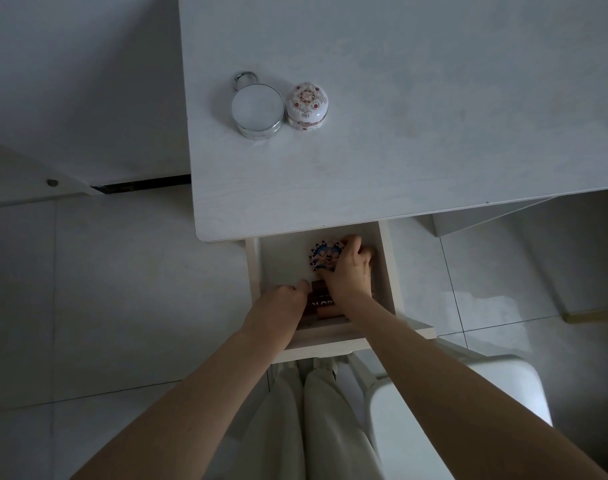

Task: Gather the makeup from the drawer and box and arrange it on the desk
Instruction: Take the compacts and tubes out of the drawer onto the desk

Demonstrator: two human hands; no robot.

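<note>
Partly beneath right hand (348,273): patterned compact (320,255)

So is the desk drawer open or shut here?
Open: the drawer is pulled out past the desk edge, interior exposed, right hand gripping the patterned compact inside.

White desk (399,150) is viewed from above. A round silver compact (257,107) and a domed, ornate white jar (306,105) are set on it, just beside each other, near the left edge. An open drawer (278,261) is seen below the front edge. A patterned round case (321,256) and brown boxes (321,303) are laid inside. Pale tiled floor (122,271) is seen underneath.
</note>
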